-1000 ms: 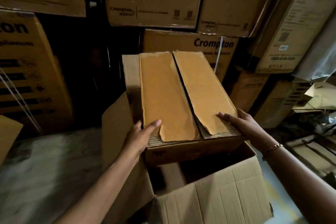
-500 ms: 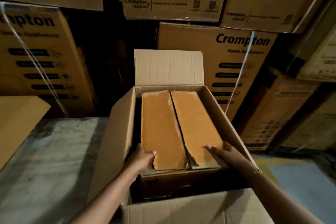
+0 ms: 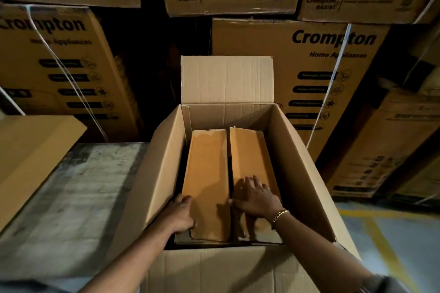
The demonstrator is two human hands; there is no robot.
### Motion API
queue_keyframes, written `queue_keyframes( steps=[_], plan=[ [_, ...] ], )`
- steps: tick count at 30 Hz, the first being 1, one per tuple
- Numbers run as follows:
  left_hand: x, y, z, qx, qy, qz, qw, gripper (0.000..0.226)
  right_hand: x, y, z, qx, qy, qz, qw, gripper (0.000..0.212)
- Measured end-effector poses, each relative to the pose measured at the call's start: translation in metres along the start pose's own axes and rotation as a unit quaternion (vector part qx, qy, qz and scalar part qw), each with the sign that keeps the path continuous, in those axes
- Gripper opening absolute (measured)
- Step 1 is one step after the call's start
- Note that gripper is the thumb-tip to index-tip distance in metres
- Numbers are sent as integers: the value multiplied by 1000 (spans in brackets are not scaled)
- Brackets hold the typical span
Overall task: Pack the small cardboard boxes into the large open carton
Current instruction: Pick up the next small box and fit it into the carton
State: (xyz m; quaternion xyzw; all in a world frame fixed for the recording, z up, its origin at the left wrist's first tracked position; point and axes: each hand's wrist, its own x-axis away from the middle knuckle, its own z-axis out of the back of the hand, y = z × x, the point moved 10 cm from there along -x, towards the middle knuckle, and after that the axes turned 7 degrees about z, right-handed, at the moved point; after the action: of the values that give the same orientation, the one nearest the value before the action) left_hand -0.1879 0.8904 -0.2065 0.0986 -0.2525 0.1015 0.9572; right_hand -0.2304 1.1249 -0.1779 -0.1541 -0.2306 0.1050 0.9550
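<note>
A small cardboard box (image 3: 209, 173) with two orange-brown top flaps lies deep inside the large open carton (image 3: 297, 162), lengthwise along it. My left hand (image 3: 182, 213) is at the box's near left corner, fingers curled over its edge between box and carton wall. My right hand (image 3: 258, 197) lies flat on the right flap, fingers spread, a bracelet on the wrist. The carton's far flap (image 3: 226, 78) stands upright; its side flaps are splayed outward.
The carton stands against a grey worn table top (image 3: 71, 197) on the left, with a flat cardboard piece (image 3: 28, 150) at its far left. Stacked printed cartons (image 3: 309, 74) wall in the back and right. Floor with a yellow line (image 3: 385, 233) shows at right.
The small box has gone from held above the carton down to deep inside it. My right hand moved from the box's side edge onto the top of the right flap.
</note>
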Motion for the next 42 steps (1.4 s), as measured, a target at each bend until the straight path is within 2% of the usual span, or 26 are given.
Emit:
queue_keyframes(
  steps=[2,4,8,14,17,19,21,23,27,30,36,39,41,42],
  plan=[
    [-1,5,3,-21,15,-24,999,83,-4,-3,-3,39,-9,7,999,117],
    [0,20,8,-20,16,-48,999,85,1,0,11,47,-5,12,999,111],
    [-3,74,24,7,37,-74,997,83,20,16,76,17,51,41,998,93],
    [-6,112,23,-26,91,-72,993,84,53,60,126,83,105,39,990,80],
    [1,101,45,45,94,-75,992,92,66,93,126,137,117,25,983,60],
    [12,74,79,64,167,-70,981,94,70,109,127,154,117,3,981,57],
    [22,32,114,46,247,-24,968,90,70,115,132,109,127,-20,986,51],
    [26,-10,136,36,277,44,959,82,68,113,142,43,162,-44,985,47],
    [34,-42,139,85,287,113,947,55,55,98,153,53,227,-79,969,57],
    [40,-32,136,49,305,111,944,42,42,85,143,73,211,-81,971,51],
    [49,-50,142,67,315,100,941,43,38,93,146,65,237,-74,967,58],
    [54,-44,132,69,304,99,945,47,38,96,133,74,222,-76,969,59],
    [54,-39,130,67,305,87,946,48,40,96,122,113,220,-76,966,62],
    [53,-37,129,58,300,83,949,50,42,93,122,172,212,-80,959,66]
  ],
)
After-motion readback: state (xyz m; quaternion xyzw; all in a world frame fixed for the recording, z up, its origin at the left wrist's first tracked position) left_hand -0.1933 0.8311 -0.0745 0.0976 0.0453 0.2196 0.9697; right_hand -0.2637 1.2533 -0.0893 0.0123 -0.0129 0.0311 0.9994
